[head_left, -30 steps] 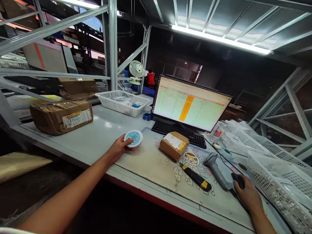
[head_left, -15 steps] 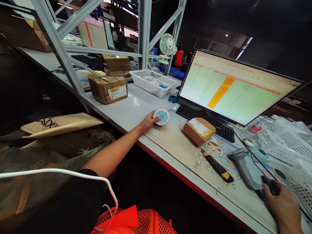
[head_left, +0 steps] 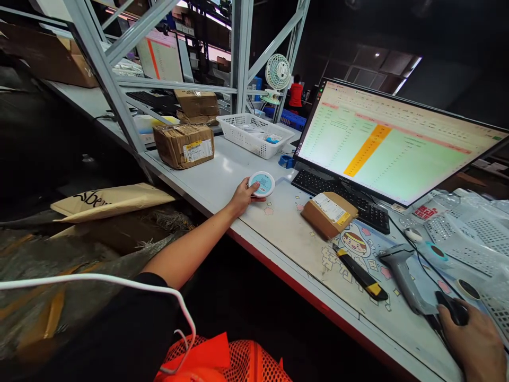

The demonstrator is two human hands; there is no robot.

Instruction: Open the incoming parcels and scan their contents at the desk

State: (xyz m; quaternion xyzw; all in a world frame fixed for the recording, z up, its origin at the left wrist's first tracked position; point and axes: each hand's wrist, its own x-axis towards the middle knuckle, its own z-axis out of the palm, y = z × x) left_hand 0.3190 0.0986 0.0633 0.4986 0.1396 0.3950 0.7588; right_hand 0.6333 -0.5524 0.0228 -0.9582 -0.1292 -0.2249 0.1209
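On head view, I see L hand (head_left: 242, 198) clamped on round tub (head_left: 262, 183) over tabletop (head_left: 223, 181) near its front edge, R hand (head_left: 476, 337) curled on black mouse (head_left: 456, 310), so I judge tub pick-up done, set-down not yet, and if small box (head_left: 326, 213) is opened, can't tell.

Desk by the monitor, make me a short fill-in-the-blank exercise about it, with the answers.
1. The left hand holds a round tub with a ____ label.
2. Under the right hand is a black ____.
3. The knife is black and ____.
4. On the monitor, one broad column is filled ____.

Missing words: blue; mouse; yellow; orange.
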